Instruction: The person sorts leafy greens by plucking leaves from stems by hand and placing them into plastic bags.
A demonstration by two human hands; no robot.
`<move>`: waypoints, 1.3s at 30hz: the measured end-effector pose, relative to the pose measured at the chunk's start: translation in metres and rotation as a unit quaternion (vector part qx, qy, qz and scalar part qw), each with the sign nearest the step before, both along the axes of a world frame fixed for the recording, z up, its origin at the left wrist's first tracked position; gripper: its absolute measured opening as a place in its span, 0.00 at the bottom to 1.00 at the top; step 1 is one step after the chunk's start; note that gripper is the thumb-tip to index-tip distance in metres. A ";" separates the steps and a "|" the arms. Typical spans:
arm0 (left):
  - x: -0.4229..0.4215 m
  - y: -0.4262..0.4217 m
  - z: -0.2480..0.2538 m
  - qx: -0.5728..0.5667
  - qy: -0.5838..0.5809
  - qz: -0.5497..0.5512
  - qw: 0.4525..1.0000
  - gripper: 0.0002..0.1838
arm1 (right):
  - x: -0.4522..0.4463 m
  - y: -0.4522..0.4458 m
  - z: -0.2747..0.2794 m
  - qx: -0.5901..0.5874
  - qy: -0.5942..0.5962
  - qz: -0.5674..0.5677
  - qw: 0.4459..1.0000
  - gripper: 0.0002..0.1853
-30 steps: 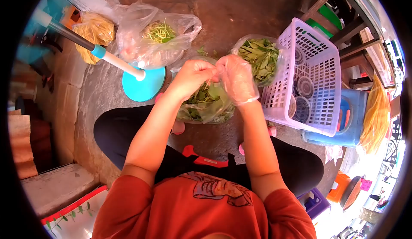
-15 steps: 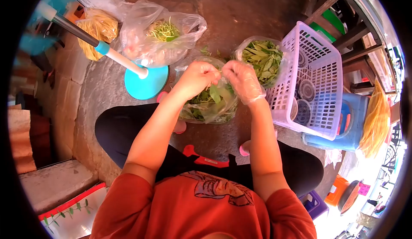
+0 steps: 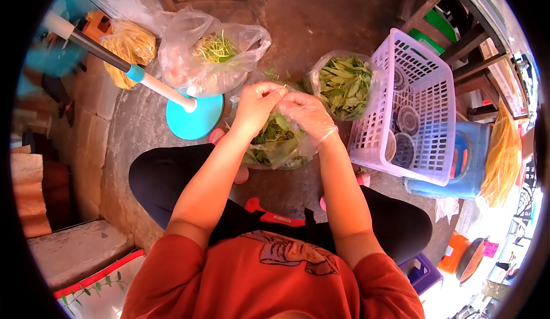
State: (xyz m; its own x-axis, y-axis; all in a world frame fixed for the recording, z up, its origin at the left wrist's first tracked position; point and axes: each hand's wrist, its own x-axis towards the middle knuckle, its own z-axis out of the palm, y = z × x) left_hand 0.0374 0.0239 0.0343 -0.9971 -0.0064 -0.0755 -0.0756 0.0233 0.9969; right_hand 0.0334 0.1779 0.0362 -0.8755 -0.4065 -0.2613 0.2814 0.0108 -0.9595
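Observation:
My left hand (image 3: 259,108) is bare, its fingers pinched together; a thin pale tip pokes up at the fingertips, looking like a stem of leafy greens. Meeting it from the right is my right hand (image 3: 310,114) in a clear plastic glove, fingers closed; what they hold is hidden. Directly below both hands sits an open clear plastic bag (image 3: 289,151) with leafy greens (image 3: 274,132) inside. Just to the right stands a second clear bag full of picked green leaves (image 3: 345,84).
A lilac plastic basket (image 3: 366,141) holding round clear lids stands at right, beside a blue stool (image 3: 472,164). At upper left are a bag with stems (image 3: 216,48) and a turquoise round base (image 3: 197,118) with a pole. Loose leaves (image 3: 274,73) lie on the floor.
My right hand has moved left and down, its fingertips now against my left hand's. The leaf that hung below the hands no longer shows. The view has shifted slightly.

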 end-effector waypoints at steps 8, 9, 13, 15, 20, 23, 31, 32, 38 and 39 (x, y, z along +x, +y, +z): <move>-0.004 -0.008 -0.007 0.016 -0.010 0.042 0.999 0.07 | -0.004 0.002 -0.010 0.136 0.095 0.020 0.986 0.09; -0.006 -0.010 -0.007 0.031 0.008 0.082 0.996 0.07 | -0.004 0.004 -0.007 0.123 0.070 0.042 0.989 0.09; -0.054 -0.047 -0.004 0.050 0.051 0.257 0.964 0.05 | -0.014 0.017 -0.012 0.115 0.081 -0.077 0.987 0.09; -0.100 -0.095 -0.023 0.088 0.074 0.279 0.953 0.13 | -0.025 0.033 -0.021 0.125 0.077 -0.198 0.969 0.09; -0.158 -0.142 -0.029 -0.113 0.058 0.407 0.905 0.18 | -0.093 0.089 -0.062 0.162 0.090 -0.393 0.901 0.13; -0.135 -0.121 -0.033 -0.176 0.222 0.335 0.899 0.15 | -0.134 0.117 -0.078 0.346 0.087 -0.326 0.875 0.19; -0.014 -0.025 -0.024 -0.131 0.000 -0.178 0.975 0.06 | -0.121 0.121 -0.032 0.173 0.033 -0.247 0.953 0.31; -0.010 -0.020 -0.010 -0.188 -0.053 -0.216 0.957 0.07 | -0.120 0.121 -0.034 0.174 0.064 -0.279 0.942 0.26; -0.029 -0.014 -0.010 -0.436 0.072 -0.293 0.848 0.12 | -0.088 0.084 -0.020 0.157 0.214 -0.360 0.894 0.12; -0.034 -0.013 -0.012 -0.459 0.065 -0.307 0.832 0.12 | -0.075 0.068 -0.012 0.041 0.111 -0.297 0.947 0.09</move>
State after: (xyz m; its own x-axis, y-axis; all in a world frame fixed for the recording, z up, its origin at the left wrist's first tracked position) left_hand 0.0031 0.0106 0.0227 -0.8336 0.5103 -0.2113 0.3371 0.7731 0.5373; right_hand -0.0413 0.2461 0.0238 -0.9805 0.1892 -0.0525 0.0517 -0.0093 -0.9986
